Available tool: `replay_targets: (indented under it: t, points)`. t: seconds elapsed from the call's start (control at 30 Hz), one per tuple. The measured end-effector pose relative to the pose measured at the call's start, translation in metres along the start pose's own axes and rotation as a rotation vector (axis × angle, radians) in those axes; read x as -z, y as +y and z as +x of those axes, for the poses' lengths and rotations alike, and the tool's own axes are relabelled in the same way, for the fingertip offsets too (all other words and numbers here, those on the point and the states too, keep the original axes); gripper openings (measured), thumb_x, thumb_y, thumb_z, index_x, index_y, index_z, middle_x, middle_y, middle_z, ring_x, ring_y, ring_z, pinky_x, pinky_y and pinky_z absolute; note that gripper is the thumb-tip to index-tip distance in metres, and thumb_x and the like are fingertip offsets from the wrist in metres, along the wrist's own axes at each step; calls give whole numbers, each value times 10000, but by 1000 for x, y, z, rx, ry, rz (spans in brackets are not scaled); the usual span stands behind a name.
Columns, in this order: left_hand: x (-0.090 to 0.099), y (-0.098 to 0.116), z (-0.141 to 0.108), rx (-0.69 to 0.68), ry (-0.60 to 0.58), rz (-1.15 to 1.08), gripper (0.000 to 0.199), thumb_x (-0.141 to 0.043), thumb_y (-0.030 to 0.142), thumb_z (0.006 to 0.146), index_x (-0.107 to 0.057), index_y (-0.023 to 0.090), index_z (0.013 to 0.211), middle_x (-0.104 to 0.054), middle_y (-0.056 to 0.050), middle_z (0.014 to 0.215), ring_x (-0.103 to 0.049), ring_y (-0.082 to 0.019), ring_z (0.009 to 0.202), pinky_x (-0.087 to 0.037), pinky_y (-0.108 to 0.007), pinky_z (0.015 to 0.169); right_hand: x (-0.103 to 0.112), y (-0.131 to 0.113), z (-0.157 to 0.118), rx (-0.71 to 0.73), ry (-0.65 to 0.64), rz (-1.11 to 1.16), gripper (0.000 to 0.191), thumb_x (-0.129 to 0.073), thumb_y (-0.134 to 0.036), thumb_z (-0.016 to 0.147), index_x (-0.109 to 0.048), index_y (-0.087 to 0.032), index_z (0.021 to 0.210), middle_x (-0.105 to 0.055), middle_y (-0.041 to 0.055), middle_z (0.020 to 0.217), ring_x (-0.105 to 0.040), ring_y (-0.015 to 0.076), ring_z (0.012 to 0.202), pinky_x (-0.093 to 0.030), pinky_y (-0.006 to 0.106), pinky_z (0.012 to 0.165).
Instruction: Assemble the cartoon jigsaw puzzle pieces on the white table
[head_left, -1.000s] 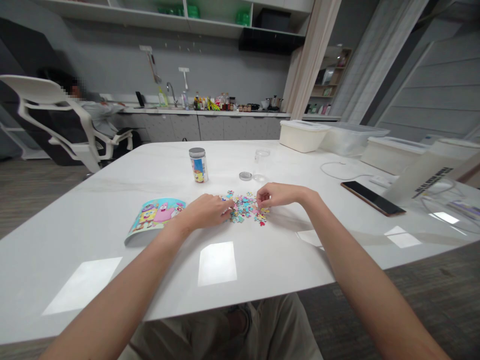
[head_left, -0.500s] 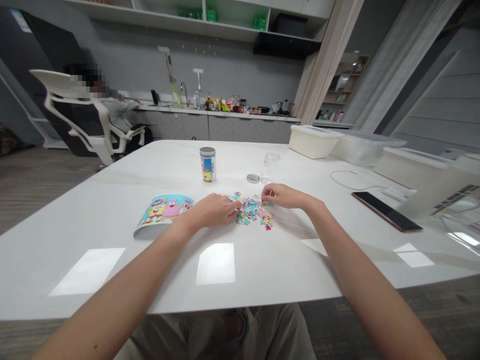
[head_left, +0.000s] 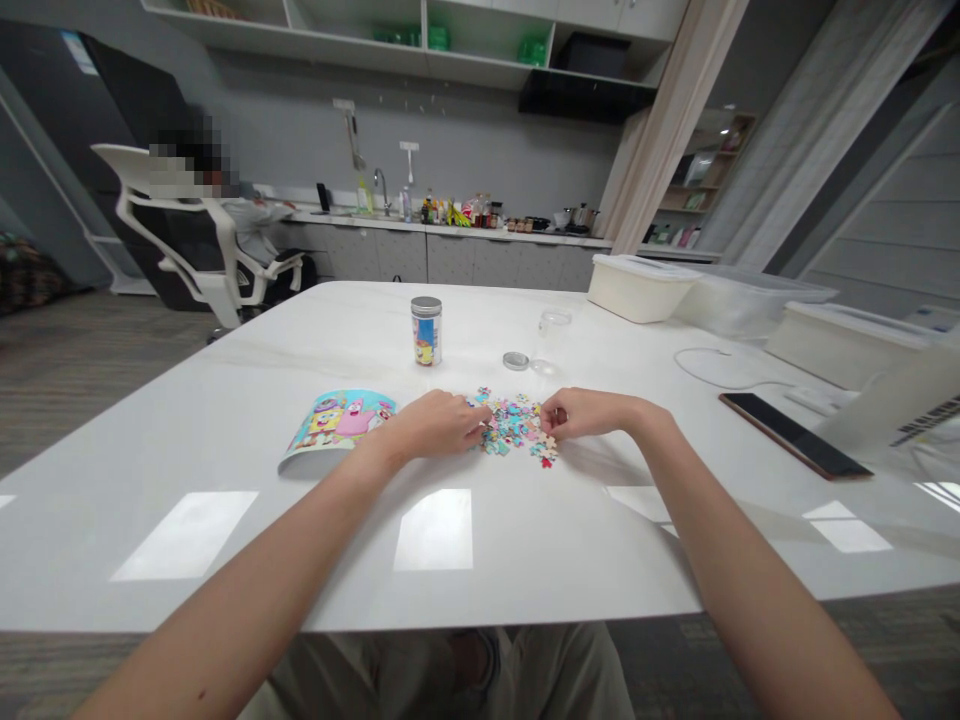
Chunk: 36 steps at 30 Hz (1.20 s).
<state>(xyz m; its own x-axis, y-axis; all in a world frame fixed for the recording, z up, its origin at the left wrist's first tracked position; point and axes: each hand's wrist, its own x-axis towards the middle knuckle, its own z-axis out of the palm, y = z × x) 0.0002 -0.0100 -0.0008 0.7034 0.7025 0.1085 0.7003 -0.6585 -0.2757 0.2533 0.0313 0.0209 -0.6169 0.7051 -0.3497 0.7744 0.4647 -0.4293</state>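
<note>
White table (head_left: 225,440): puzzle pile (head_left: 516,424), long axis slanting nearer rightward; left hand (head_left: 442,422), right hand (head_left: 585,411) curled, holds unclear.

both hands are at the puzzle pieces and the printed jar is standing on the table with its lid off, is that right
Not quite: the head view shows the printed jar standing on the table with its grey lid on. Both hands, left and right, are indeed at the puzzle pieces.
</note>
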Motion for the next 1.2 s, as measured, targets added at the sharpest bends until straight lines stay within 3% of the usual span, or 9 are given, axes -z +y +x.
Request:
replay_targets:
  t: [0.17,0.3,0.43,0.53,0.73,0.93,1.03,1.13,1.2]
  points:
    - [-1,0,0,1,-4,-4,236,-433,293,926,-625,210,1037,-686,-65,730,-650,-202,649,-381,-277,569,4,3,-3,-15,-1,10,209,-626,-266,696,-650,-184,887,-676,36,867,-584,176,784,-424,268,673]
    - [-2,-1,1,-2,-1,2,242,-428,292,926,-628,212,1036,-683,-70,731,-652,-212,646,-378,-282,564,4,2,-6,-61,-32,38,235,-680,-313,657,-638,-183,849,-658,24,813,-576,172,760,-423,268,668]
    - [0,0,1,-4,-3,9,241,-430,293,926,-627,211,1038,-678,-65,720,-651,-208,636,-364,-278,549,4,0,-6,-49,-15,24,137,-654,-285,664,-601,-190,747,-625,-2,721,-536,150,686,-391,259,612]
    - [1,0,0,-1,-6,18,239,-434,290,924,-630,210,1034,-679,-65,719,-649,-207,634,-363,-278,547,4,-1,-3,52,74,-11,85,-610,-264,703,-595,-186,734,-616,2,711,-531,144,666,-385,258,601]
    - [-1,0,0,-15,3,26,241,-440,284,916,-628,207,1046,-676,-66,717,-652,-211,646,-358,-280,543,0,-7,9,170,434,-102,120,-574,-147,713,-654,-166,800,-668,59,840,-593,167,779,-442,270,702]
    - [-1,-1,1,-8,-6,8,243,-435,297,921,-629,203,1034,-675,-62,721,-647,-194,645,-371,-271,557,-4,-7,11,167,263,-71,190,-587,-141,720,-705,-185,864,-713,47,910,-621,163,805,-465,260,706]
    - [0,0,0,-17,-2,13,250,-433,299,922,-628,203,1045,-677,-67,727,-648,-204,645,-370,-276,554,-2,-4,9,168,281,-88,223,-564,-116,708,-709,-187,862,-716,39,882,-615,160,789,-454,257,694]
    - [1,0,0,-13,-4,7,244,-435,297,924,-628,202,1040,-679,-67,731,-646,-199,641,-373,-275,556,0,-5,5,147,258,-80,134,-593,-196,726,-693,-178,813,-694,33,784,-589,154,708,-428,257,634]
    - [1,0,0,-5,-10,-2,232,-440,298,924,-626,205,1027,-679,-63,735,-643,-189,640,-377,-270,562,1,-9,1,116,154,-38,132,-633,-290,736,-676,-176,788,-681,26,740,-572,148,667,-411,257,603]
